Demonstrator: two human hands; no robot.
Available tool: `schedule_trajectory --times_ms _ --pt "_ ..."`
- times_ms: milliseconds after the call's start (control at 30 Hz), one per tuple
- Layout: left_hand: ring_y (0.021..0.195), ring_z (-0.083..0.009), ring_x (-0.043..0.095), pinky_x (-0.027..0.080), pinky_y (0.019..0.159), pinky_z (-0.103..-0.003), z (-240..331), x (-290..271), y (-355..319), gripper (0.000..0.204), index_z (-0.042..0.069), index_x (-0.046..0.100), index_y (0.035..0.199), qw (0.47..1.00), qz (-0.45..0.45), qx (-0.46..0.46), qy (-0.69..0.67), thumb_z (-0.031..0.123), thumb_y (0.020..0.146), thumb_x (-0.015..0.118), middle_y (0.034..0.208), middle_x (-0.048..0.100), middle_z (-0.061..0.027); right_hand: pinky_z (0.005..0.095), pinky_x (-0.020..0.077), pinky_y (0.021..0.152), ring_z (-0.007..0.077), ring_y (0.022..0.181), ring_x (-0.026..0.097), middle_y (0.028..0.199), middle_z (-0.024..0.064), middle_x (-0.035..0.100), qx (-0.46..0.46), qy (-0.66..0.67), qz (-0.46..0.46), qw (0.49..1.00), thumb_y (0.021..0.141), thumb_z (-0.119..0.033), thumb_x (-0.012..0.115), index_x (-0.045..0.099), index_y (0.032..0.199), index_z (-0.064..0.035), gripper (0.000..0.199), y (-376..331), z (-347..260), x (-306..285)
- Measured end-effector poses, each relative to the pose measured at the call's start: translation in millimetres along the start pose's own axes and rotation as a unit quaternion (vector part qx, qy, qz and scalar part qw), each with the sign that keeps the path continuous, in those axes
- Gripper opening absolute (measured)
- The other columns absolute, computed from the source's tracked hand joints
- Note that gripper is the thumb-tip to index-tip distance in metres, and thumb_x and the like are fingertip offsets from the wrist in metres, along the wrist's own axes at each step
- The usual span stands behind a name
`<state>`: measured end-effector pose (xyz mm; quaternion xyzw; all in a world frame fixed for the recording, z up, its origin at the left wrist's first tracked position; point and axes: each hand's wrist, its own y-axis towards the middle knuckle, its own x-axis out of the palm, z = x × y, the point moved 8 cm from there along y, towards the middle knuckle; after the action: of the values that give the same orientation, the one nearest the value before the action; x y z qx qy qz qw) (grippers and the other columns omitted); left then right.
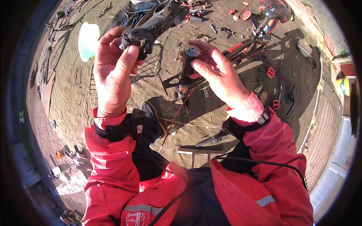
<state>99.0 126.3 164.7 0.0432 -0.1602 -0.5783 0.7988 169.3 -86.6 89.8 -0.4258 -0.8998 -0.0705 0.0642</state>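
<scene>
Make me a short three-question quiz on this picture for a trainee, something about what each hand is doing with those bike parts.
1. True or false: the right hand is closed around a black cylindrical part that stands upright.
2. What does the left hand grip?
A. the end of a dark metal frame piece
B. a white bucket
C. a red pedal
3. Fill in: on the ground past the left hand lies a pale green ___.

Key: 1 true; 2 A; 3 bowl.
</scene>
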Motion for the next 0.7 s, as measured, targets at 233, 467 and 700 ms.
schedule_trajectory --times_ms 233,467,700 --pt "0.105 -0.0237 0.069 0.062 0.091 -0.037 -61.4 1.9 -12.3 0.06 0.0 0.038 0.15 0.996 0.056 -0.062 0.026 0.004 0.098 0.067 0.127 0.058 -0.0158 0.0292 0.0587 0.088 0.0123 0.108 0.066 0.124 0.0051 0.069 0.017 -0.067 -0.002 0.998 0.104 -0.014 0.066 0.052 0.145 -0.004 0.044 2.1 3.1 0.8" --pt "0.095 -0.0171 0.07 0.06 0.083 -0.027 -106.2 14.1 -16.7 0.049 -0.004 0.043 0.141 0.99 0.076 -0.083 0.086 0.001 0.097 0.065 0.12 0.062 -0.0153 0.0284 0.0578 0.092 0.0147 0.105 0.07 0.119 0.0102 0.071 -0.034 -0.014 0.016 0.999 0.101 -0.008 0.07 0.058 0.136 0.0028 0.039 0.8 0.8 0.8" --pt "0.103 -0.0186 0.068 0.061 0.088 -0.03 -115.9 -3.1 -13.1 0.048 -0.003 0.044 0.144 0.984 0.068 -0.122 0.107 0.003 0.1 0.064 0.127 0.059 -0.0126 0.0308 0.0577 0.093 0.0155 0.107 0.069 0.115 0.0105 0.072 -0.056 -0.107 0.009 0.993 0.102 -0.01 0.068 0.058 0.138 0.0 0.039 0.6 -4.8 -1.4"
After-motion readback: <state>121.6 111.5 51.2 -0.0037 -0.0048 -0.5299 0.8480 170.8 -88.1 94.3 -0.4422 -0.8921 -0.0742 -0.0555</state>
